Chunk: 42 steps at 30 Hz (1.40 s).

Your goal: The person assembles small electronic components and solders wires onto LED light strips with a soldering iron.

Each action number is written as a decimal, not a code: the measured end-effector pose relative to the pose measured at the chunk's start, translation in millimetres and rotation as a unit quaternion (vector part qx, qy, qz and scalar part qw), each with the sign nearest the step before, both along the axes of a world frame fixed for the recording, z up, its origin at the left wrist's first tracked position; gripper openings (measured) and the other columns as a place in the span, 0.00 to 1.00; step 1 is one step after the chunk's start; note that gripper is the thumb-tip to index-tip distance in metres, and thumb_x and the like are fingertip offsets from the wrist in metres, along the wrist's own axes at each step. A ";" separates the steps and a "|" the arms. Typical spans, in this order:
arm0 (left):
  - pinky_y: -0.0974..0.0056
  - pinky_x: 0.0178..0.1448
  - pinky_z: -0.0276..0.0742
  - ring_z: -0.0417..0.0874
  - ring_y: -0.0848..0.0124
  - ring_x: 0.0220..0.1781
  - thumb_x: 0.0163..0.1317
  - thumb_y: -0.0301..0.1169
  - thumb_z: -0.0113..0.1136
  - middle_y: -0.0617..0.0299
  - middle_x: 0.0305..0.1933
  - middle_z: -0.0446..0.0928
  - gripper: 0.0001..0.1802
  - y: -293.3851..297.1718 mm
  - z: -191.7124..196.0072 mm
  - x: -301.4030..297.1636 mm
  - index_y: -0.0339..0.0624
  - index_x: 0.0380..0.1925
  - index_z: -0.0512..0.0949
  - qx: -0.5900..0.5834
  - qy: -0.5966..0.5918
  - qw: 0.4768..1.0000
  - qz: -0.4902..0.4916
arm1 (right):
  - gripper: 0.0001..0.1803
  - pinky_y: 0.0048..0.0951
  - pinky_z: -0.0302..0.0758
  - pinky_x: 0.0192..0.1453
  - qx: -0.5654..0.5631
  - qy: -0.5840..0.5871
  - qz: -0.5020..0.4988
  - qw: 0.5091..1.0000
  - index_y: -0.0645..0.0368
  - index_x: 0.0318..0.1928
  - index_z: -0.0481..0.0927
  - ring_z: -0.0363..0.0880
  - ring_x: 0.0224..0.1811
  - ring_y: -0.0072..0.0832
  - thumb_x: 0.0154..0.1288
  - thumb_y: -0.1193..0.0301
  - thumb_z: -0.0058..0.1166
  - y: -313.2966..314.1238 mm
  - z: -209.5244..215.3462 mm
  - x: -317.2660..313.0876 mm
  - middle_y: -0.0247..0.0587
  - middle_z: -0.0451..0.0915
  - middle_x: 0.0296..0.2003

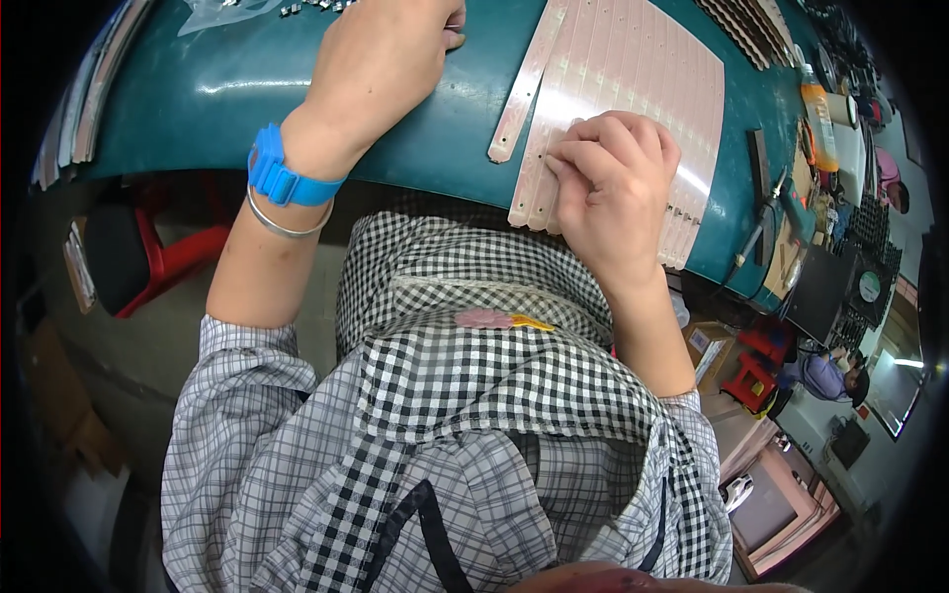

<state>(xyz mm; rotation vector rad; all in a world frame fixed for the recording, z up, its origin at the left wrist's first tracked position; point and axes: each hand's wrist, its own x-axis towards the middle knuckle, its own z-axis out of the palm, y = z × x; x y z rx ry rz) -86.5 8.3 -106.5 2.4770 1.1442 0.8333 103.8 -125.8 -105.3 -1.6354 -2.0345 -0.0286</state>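
My right hand (611, 188) rests with fingers curled on a row of long pale pink strips (643, 79) laid side by side on the teal table (227, 89). Its fingertips pinch at the near end of one strip. One strip (522, 89) lies slightly apart at the left of the row. My left hand (386, 59) lies further left on the table top, reaching toward the far edge; its fingertips are cut off by the picture's edge. A blue wristband (280, 173) and a thin metal bangle (282, 225) sit on that wrist.
A clear plastic bag (222, 10) and small metal parts lie at the far left of the table. Stacked strips (94, 89) line the left edge. At the right are a bottle (819, 114), hand tools (766, 212) and a dark tray (820, 292). A red stool (148, 257) stands below left.
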 end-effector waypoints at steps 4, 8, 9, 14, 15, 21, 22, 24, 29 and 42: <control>0.55 0.41 0.77 0.82 0.51 0.36 0.52 0.24 0.63 0.49 0.33 0.79 0.03 -10.9 11.2 2.4 0.36 0.26 0.79 -0.071 -0.044 0.996 0.007 | 0.07 0.45 0.62 0.61 -0.012 0.004 -0.002 1.000 0.55 0.28 0.84 0.76 0.45 0.34 0.45 0.78 0.64 -1.3 3.5 8.0 0.31 0.80 0.31; 0.76 0.36 0.73 0.79 0.81 0.32 0.63 0.25 0.64 0.68 0.33 0.81 0.06 -32.6 16.0 -0.7 0.35 0.39 0.81 -0.316 -0.216 0.921 -0.068 | 0.10 0.37 0.68 0.55 -0.016 0.111 0.013 0.994 0.56 0.33 0.85 0.78 0.43 0.34 0.46 0.77 0.66 -2.7 24.0 12.0 0.33 0.81 0.34; 0.76 0.34 0.72 0.77 0.81 0.30 0.64 0.25 0.63 0.67 0.34 0.81 0.09 -44.1 12.6 3.1 0.34 0.44 0.81 -0.396 -0.338 0.847 -0.113 | 0.11 0.34 0.71 0.52 0.004 0.140 0.026 0.990 0.57 0.34 0.85 0.78 0.42 0.34 0.46 0.78 0.66 -3.9 29.3 8.9 0.35 0.82 0.34; 0.81 0.24 0.56 0.70 0.88 0.24 0.64 0.23 0.63 0.63 0.36 0.82 0.14 -67.1 13.0 13.9 0.35 0.50 0.78 -0.645 -0.407 0.634 -0.130 | 0.10 0.29 0.77 0.42 0.037 0.272 0.050 0.960 0.61 0.36 0.85 0.80 0.40 0.32 0.51 0.81 0.65 -6.1 34.0 0.7 0.40 0.82 0.35; 0.81 0.24 0.57 0.70 0.88 0.24 0.64 0.24 0.64 0.63 0.36 0.83 0.16 -69.3 12.2 16.6 0.36 0.51 0.76 -0.643 -0.415 0.631 -0.129 | 0.10 0.28 0.77 0.43 0.006 0.306 0.042 0.951 0.61 0.37 0.86 0.80 0.40 0.31 0.51 0.81 0.66 -7.3 33.8 1.6 0.40 0.82 0.35; 0.81 0.29 0.65 0.76 0.86 0.29 0.62 0.24 0.67 0.63 0.37 0.83 0.20 -72.0 9.8 19.3 0.37 0.51 0.70 -0.613 -0.441 0.635 -0.161 | 0.11 0.27 0.77 0.47 -0.100 0.423 0.053 0.899 0.61 0.37 0.87 0.81 0.42 0.30 0.51 0.82 0.67 -12.0 32.8 7.1 0.39 0.82 0.37; 0.79 0.34 0.70 0.78 0.84 0.32 0.61 0.23 0.66 0.63 0.37 0.83 0.20 -74.0 10.5 20.5 0.37 0.51 0.70 -0.609 -0.426 0.649 -0.164 | 0.11 0.27 0.77 0.48 -0.121 0.446 0.054 0.885 0.61 0.36 0.87 0.81 0.43 0.30 0.50 0.82 0.68 -13.9 34.2 8.9 0.39 0.82 0.38; 0.78 0.39 0.75 0.81 0.82 0.36 0.61 0.22 0.66 0.62 0.37 0.83 0.20 -75.0 9.6 18.8 0.37 0.50 0.70 -0.603 -0.411 0.664 -0.162 | 0.10 0.27 0.77 0.48 -0.112 0.416 0.051 0.901 0.61 0.34 0.87 0.81 0.43 0.30 0.48 0.82 0.68 -18.1 37.3 11.2 0.38 0.82 0.37; 0.74 0.45 0.77 0.82 0.79 0.40 0.62 0.21 0.63 0.62 0.38 0.82 0.11 -69.9 13.2 11.5 0.34 0.44 0.76 -0.558 -0.355 0.727 -0.186 | 0.09 0.27 0.76 0.46 -0.086 0.347 0.064 0.932 0.61 0.30 0.87 0.79 0.42 0.29 0.46 0.83 0.68 -16.8 34.7 10.8 0.38 0.82 0.35; 0.55 0.44 0.77 0.82 0.53 0.38 0.51 0.26 0.67 0.52 0.33 0.79 0.05 25.8 2.7 -26.1 0.38 0.27 0.82 -0.015 0.071 0.990 0.123 | 0.07 0.38 0.64 0.56 -0.018 0.070 -0.008 0.997 0.58 0.28 0.80 0.76 0.46 0.36 0.46 0.80 0.64 0.2 2.2 5.5 0.33 0.80 0.34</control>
